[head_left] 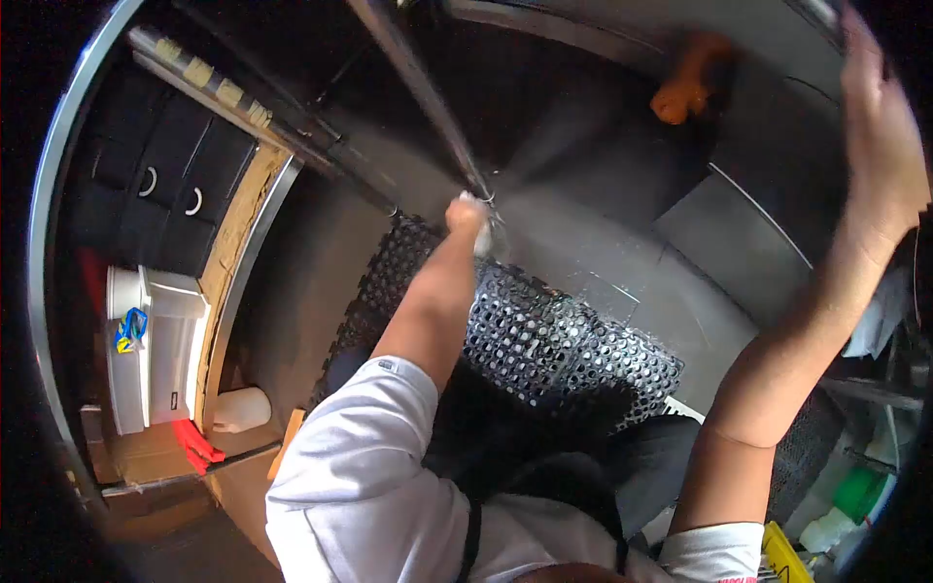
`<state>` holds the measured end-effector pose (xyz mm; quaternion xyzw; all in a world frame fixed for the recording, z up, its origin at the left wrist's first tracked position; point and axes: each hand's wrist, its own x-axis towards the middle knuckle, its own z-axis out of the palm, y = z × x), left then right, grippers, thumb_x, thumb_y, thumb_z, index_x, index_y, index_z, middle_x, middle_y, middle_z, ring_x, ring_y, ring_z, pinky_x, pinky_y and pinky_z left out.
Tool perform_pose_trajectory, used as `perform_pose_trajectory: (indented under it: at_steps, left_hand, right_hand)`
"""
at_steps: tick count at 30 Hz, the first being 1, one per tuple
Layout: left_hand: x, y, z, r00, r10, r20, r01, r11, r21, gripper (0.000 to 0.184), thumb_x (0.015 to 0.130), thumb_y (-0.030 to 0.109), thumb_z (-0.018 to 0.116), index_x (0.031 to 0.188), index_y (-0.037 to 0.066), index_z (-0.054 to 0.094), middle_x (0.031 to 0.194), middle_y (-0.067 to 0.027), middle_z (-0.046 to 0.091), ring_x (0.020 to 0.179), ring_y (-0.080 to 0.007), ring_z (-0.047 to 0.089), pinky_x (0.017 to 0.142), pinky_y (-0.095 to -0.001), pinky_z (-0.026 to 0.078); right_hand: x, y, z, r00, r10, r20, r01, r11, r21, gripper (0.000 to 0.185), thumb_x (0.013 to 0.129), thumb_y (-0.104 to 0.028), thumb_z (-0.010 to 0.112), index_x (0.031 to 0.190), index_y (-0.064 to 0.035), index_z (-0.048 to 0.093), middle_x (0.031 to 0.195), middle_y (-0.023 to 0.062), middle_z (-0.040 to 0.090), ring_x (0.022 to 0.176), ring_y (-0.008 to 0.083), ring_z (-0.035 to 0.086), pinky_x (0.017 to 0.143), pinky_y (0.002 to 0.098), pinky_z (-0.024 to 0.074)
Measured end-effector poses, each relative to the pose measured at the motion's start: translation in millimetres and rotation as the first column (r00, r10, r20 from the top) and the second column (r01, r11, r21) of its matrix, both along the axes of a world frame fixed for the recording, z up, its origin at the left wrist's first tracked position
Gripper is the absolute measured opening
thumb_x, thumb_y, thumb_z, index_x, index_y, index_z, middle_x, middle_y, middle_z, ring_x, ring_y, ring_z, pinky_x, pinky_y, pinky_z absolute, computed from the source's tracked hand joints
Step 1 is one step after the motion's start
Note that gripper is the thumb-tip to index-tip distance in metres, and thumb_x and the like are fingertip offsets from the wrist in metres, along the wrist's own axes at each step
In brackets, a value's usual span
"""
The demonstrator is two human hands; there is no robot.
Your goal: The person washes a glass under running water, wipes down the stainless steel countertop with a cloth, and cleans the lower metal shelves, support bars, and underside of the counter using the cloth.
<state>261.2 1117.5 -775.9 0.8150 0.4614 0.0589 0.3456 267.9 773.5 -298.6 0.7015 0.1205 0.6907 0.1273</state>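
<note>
Low in the middle of the view, my left hand (461, 213) is closed around a white cloth (483, 239). It is beside the foot of a metal leg (428, 92), just above the wet-looking floor (573, 243). A black rubber mat with round holes (554, 335) lies directly below that hand. My right hand (882, 136) is raised at the far right, its fingers stretched out against the steel edge at the top right. Nothing shows in its grasp, though its fingertips are partly cut off.
On the left, a shelf carries white containers (175, 350), a blue and yellow item (131, 330) and a red item (197, 446). An orange object (680, 97) is at the upper right. Green and white items (857, 494) and a yellow object (780, 552) are at the lower right.
</note>
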Motion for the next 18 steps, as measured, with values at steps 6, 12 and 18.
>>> perform_pose_trajectory:
  at_steps: [6, 12, 18]
  left_hand:
    - [-63, -42, 30, 0.874, 0.257, 0.412, 0.141, 0.676, -0.723, 0.023, 0.082, 0.002, 0.068, 0.104, -0.003, 0.065, 0.1, -0.0119, 0.069, 0.089, -0.0247, 0.068, 0.076, -0.0374, 0.054]
    - [-55, -28, 215, 0.694, 0.29, 0.659, 0.673, 0.062, -0.737, 0.034, 0.1, 0.031, 0.051, 0.118, 0.003, 0.059, 0.107, -0.0103, 0.067, 0.098, -0.0231, 0.065, 0.086, -0.0401, 0.054]
    - [-73, -38, 317, 0.384, -0.439, 0.812, 0.901, -0.013, -0.433, 0.068, 0.098, 0.047, 0.049, 0.139, -0.007, 0.042, 0.14, -0.0169, 0.051, 0.127, -0.0264, 0.051, 0.109, -0.0401, 0.038]
  right_hand:
    - [-14, -2, 7, 0.941, -0.053, -0.333, 0.143, 0.957, 0.254, 0.044, 0.09, -0.055, 0.056, 0.091, -0.0149, 0.073, 0.077, 0.0126, 0.07, 0.072, 0.0314, 0.068, 0.061, 0.0411, 0.0525]
    - [-74, 54, -53, 0.829, 0.468, -0.307, -0.317, 0.845, 0.432, 0.046, 0.085, -0.029, 0.068, 0.124, -0.0078, 0.06, 0.139, 0.0236, 0.044, 0.129, 0.0413, 0.038, 0.109, 0.0522, 0.0281]
    - [-78, 190, -206, 0.044, 0.918, 0.395, 0.156, -0.397, 0.905, 0.037, 0.1, -0.02, 0.052, 0.131, -0.0009, 0.053, 0.125, 0.0154, 0.06, 0.112, 0.0259, 0.06, 0.098, 0.0339, 0.0462]
